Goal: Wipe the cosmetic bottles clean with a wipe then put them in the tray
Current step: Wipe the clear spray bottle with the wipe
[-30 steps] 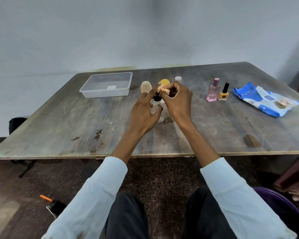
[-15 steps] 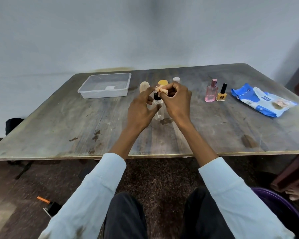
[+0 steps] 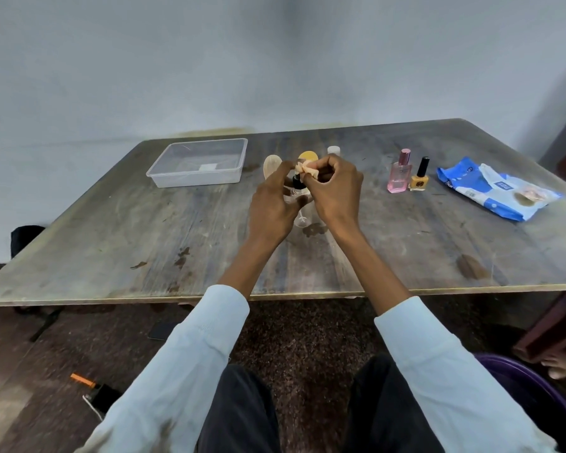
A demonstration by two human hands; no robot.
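The left hand [image 3: 270,204] gripped a small clear bottle [image 3: 297,204] with a black cap, fingers curled round its body, and held it above the middle of the wooden table [image 3: 389,256]. The bottle's clear base showed just below the two hands, tilted toward the person, and most of its body was hidden by the fingers. The right hand [image 3: 337,194] pinched a crumpled peach-coloured wipe [image 3: 306,169] between thumb and curled fingers, right at the bottle's cap; whether the wipe actually touched the cap could not be told. Behind the hands stood three more items in a row, partly hidden: a pale beige oval piece [image 3: 272,165], a yellow round-topped one [image 3: 307,155] and a white cap [image 3: 333,150]. At the far left of the table sat the clear plastic tray [image 3: 164,173], well apart from the hands, with only a small white label showing on its bottom. To the right of the hands stood a pink perfume bottle [image 3: 399,174] and a yellow nail polish bottle [image 3: 419,178] with a black cap, just beside each other and both upright. Further right lay a blue and white pack of wipes [image 3: 497,188], flat on the table. Both sleeves [image 3: 438,371] were light blue.
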